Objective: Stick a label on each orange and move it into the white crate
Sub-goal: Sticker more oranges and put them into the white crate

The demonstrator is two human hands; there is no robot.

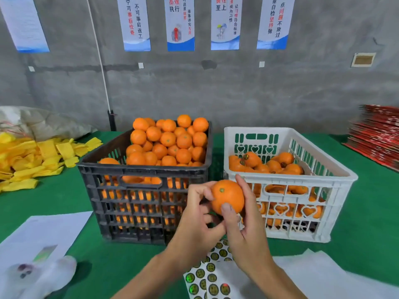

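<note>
An orange (228, 194) with its green stem end up is held in front of the two crates. My right hand (246, 229) grips it from the right, thumb on its lower front. My left hand (194, 216) touches its left side with thumb and fingertips. The black crate (142, 203) at centre is heaped with oranges. To its right the white crate (291, 184) holds several oranges carrying dark round labels. A sheet of round labels (207, 275) lies on the green table under my wrists. No label shows on the held orange.
Yellow foam sleeves (32, 160) are piled at the left. White papers (45, 231) and a white wrapped object (54, 275) lie at the front left, more white paper (328, 275) at the front right. A stack of red cartons (377, 134) stands at the far right.
</note>
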